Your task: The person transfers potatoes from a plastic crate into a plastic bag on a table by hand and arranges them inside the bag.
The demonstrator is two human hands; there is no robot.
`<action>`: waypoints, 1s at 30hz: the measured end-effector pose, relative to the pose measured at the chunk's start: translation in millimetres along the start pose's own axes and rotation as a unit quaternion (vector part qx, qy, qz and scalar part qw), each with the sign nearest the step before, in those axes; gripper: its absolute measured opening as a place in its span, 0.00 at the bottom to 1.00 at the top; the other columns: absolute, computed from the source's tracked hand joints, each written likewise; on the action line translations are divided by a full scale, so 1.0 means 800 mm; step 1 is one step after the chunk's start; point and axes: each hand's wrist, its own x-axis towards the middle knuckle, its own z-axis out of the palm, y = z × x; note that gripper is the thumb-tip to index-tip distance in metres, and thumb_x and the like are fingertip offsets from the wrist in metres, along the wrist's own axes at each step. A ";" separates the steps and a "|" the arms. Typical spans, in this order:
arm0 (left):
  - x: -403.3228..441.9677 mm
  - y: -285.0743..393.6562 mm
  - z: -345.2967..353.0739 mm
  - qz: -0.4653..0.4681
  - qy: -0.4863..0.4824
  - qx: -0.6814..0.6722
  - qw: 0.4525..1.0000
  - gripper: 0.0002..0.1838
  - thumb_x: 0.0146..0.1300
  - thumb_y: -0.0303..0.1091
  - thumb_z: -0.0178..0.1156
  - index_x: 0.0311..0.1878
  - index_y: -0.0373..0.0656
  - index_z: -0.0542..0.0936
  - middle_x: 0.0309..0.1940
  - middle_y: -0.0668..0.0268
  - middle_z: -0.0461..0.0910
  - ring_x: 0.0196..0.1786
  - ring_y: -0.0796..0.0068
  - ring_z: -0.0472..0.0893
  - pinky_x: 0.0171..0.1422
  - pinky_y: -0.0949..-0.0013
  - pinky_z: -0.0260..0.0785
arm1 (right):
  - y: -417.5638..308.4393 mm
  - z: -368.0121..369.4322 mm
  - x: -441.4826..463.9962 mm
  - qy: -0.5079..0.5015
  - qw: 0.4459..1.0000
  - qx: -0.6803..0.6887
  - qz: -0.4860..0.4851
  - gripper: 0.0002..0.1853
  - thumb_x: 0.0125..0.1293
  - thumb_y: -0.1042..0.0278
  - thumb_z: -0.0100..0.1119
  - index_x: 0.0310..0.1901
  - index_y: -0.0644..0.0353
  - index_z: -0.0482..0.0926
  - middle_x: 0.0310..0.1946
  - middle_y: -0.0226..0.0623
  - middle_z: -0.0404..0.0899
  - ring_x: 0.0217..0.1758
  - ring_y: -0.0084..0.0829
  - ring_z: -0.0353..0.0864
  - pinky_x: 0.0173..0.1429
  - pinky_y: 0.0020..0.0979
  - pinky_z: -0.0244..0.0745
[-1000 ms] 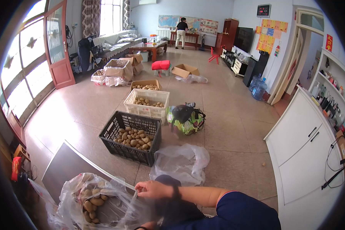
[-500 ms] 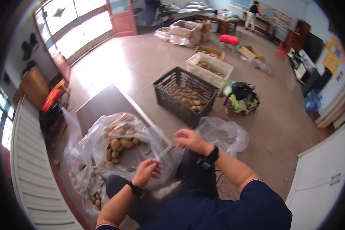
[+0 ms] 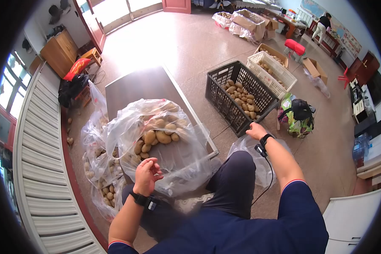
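Observation:
My left hand (image 3: 147,174) hovers over the near edge of a clear plastic bag (image 3: 190,167), its fingers loosely bent and apart with nothing in them. Inside that bag, potatoes (image 3: 163,136) lie heaped toward the back. At the near corner of a black plastic crate (image 3: 222,108) is my right hand (image 3: 255,131), fingers curled in against the rim; their tips are partly hidden. More potatoes (image 3: 241,98) lie in the crate. Both wrists wear black bands.
The bag rests on a low flat platform (image 3: 133,86). Beyond the crate stand a white crate (image 3: 293,79) and cardboard boxes. A colourful bag (image 3: 298,125) is on the right. A white radiator (image 3: 40,169) runs along the left. A person (image 3: 321,28) stands far back.
My right hand has moved forward and right to the black crate's rim. My left hand stays near the bag. The view has turned left and tilted down.

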 end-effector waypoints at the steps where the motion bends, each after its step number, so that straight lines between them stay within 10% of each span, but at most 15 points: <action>1: 0.012 0.001 -0.008 -0.008 0.002 0.002 1.000 0.08 0.71 0.33 0.49 0.45 0.46 0.77 0.27 0.69 0.78 0.26 0.73 0.78 0.28 0.65 0.76 | 0.002 0.004 0.014 0.010 0.999 -0.039 0.002 0.28 0.56 0.58 0.61 0.57 0.66 0.74 0.57 0.54 0.76 0.61 0.49 0.75 0.65 0.40 0.70; 8: 0.072 -0.023 -0.027 -0.048 0.042 -0.049 0.997 0.08 0.71 0.34 0.49 0.46 0.46 0.76 0.28 0.69 0.77 0.27 0.73 0.77 0.29 0.65 0.75 | -0.003 0.010 0.066 -0.012 0.990 -0.104 0.092 0.28 0.62 0.60 0.59 0.62 0.62 0.69 0.66 0.47 0.68 0.75 0.43 0.58 0.73 0.45 0.60; 15: 0.085 -0.060 -0.046 -0.062 0.088 -0.068 0.992 0.07 0.70 0.35 0.50 0.46 0.48 0.76 0.28 0.72 0.77 0.28 0.73 0.77 0.32 0.65 0.75 | 0.018 0.017 0.114 -0.069 0.982 -0.146 0.094 0.18 0.64 0.67 0.50 0.55 0.55 0.76 0.63 0.42 0.72 0.70 0.45 0.65 0.67 0.45 0.66; 22: 0.067 -0.074 -0.035 -0.026 0.098 -0.060 0.993 0.07 0.70 0.34 0.49 0.47 0.48 0.75 0.27 0.72 0.76 0.27 0.75 0.76 0.32 0.65 0.75 | -0.019 0.057 0.082 -0.018 0.997 -0.037 -0.058 0.20 0.59 0.58 0.63 0.49 0.63 0.77 0.51 0.53 0.78 0.59 0.49 0.76 0.61 0.41 0.71; 30: 0.031 -0.109 -0.018 0.032 0.095 0.030 0.995 0.09 0.70 0.35 0.50 0.48 0.46 0.76 0.28 0.71 0.77 0.26 0.76 0.77 0.28 0.65 0.77 | -0.055 0.113 0.032 -0.016 0.987 -0.022 -0.157 0.34 0.60 0.57 0.62 0.62 0.73 0.67 0.61 0.57 0.72 0.70 0.49 0.65 0.73 0.40 0.58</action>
